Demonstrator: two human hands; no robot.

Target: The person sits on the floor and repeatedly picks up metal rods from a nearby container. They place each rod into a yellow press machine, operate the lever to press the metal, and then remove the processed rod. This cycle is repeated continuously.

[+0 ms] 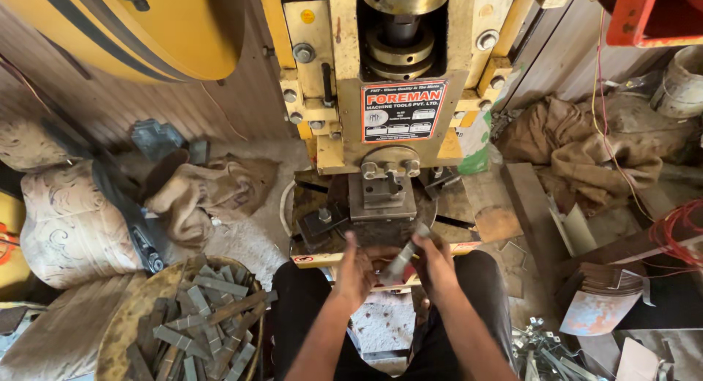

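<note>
Metal strip [401, 262]: you're gripping it w/ right hand [433, 267], fingers closed; left hand [354, 272] touching its end, half-curled. Fingers near press die [382, 192], risking a crush.

A flat, narrow grey metal strip [401, 262], dull and slightly scuffed, is held between the person's two hands just in front of the die bed of the yellow power press [381, 198]. It lies tilted, its upper end pointing up and right toward the press, its lower end toward the lap. The right hand [433, 265] grips it; the left hand [354, 272] meets its lower end.
</note>
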